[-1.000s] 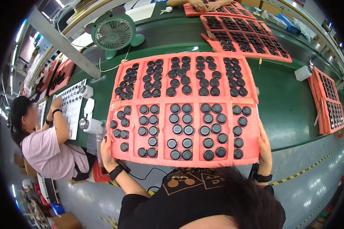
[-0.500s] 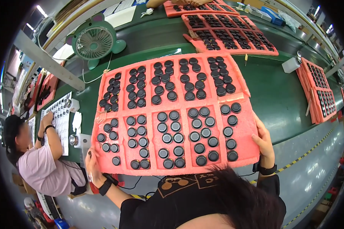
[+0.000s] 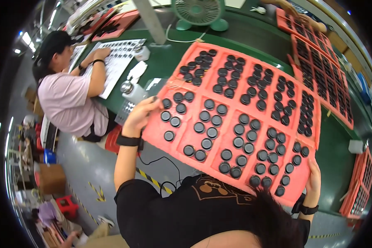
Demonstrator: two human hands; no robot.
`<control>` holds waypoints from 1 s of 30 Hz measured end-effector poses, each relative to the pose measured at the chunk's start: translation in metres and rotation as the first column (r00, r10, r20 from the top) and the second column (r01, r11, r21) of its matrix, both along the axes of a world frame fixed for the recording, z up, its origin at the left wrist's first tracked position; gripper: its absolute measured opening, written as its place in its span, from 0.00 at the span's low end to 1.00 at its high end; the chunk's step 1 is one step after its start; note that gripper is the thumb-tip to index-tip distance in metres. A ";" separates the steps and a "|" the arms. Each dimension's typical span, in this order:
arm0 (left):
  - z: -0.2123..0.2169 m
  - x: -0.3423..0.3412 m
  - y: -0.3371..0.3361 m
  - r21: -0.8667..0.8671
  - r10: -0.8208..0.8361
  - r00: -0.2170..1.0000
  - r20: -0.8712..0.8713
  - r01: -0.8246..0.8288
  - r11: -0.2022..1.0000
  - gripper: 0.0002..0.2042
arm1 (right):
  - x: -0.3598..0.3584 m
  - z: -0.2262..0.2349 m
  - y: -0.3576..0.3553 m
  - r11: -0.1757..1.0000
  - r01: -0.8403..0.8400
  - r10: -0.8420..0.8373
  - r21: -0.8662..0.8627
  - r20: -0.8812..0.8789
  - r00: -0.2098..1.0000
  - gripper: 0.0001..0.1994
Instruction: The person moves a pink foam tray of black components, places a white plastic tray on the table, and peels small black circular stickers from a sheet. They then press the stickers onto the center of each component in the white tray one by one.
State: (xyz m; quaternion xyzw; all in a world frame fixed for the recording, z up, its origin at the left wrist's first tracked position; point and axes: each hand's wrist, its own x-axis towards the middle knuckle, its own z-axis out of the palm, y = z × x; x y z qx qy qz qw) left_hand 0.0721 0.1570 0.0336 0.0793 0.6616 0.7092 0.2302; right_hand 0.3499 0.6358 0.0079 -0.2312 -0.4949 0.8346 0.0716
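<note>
Between my two hands I hold a pink foam tray [image 3: 156, 136] by its opposite ends. It is split into two rows of compartments, filled with small round black caps or lens-like parts [image 3: 243, 119]. My left hand [image 3: 141, 113] is closed on the left edge, fingers over the rim. My right hand [image 3: 314, 178] grips the right end, its fingers partly hidden beneath. The tray slants across the view, its left end farther from me than its right end. Gaps among the parts show bare foam at the lower left and lower right.
A green workbench [image 3: 339, 142] runs beneath and beyond the tray. More filled pink trays [image 3: 318, 80] lie at the far right, where another person's arm [image 3: 295, 10] rests. A green fan [image 3: 197, 10] stands at the back. To the left, a seated person [image 3: 70, 95] handles a white sheet of parts [image 3: 111, 66], near pump bottles [image 3: 132, 91].
My view has turned left, so the fan and bench trays sit farther right. The held tray has shifted right in the picture and now slants down to the right. Both hands keep their hold.
</note>
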 end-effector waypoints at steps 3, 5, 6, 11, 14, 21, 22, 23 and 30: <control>0.007 0.013 0.003 -0.044 0.003 1.000 -0.016 -0.004 0.999 0.10 | -0.013 -0.007 -0.002 0.999 -0.042 0.044 -0.031 0.079 0.996 0.18; 0.007 0.019 0.016 -0.048 0.063 0.997 -0.033 -0.064 0.997 0.10 | -0.011 -0.001 -0.010 1.000 0.003 -0.003 -0.004 0.070 0.998 0.18; 0.007 0.023 0.019 -0.061 0.101 0.994 -0.046 -0.104 0.993 0.10 | -0.012 -0.002 -0.013 0.998 0.069 -0.069 0.011 0.064 0.996 0.18; -0.009 0.028 0.023 0.023 0.184 0.982 -0.043 -0.183 0.983 0.10 | -0.004 -0.013 -0.007 0.981 0.097 -0.109 0.166 0.064 0.992 0.18; -0.012 0.029 0.026 0.051 0.208 0.973 -0.097 -0.204 0.978 0.10 | -0.003 -0.016 -0.011 0.962 0.216 -0.228 0.169 0.057 0.972 0.19; -0.011 0.033 0.022 0.082 0.245 0.969 -0.043 -0.241 0.967 0.08 | -0.018 0.013 -0.035 0.957 0.274 -0.284 0.099 0.117 0.952 0.19; -0.011 0.031 0.022 0.084 0.245 0.969 -0.039 -0.241 0.967 0.08 | -0.020 0.012 -0.032 0.961 0.255 -0.266 0.109 0.105 0.958 0.19; -0.013 0.031 0.022 0.086 0.235 0.970 -0.062 -0.229 0.970 0.08 | -0.023 0.011 -0.032 0.963 0.241 -0.253 0.123 0.087 0.964 0.18; -0.014 0.032 0.029 0.092 0.248 0.967 -0.056 -0.242 0.966 0.08 | -0.020 0.002 -0.023 0.963 0.191 -0.197 0.188 0.013 0.980 0.18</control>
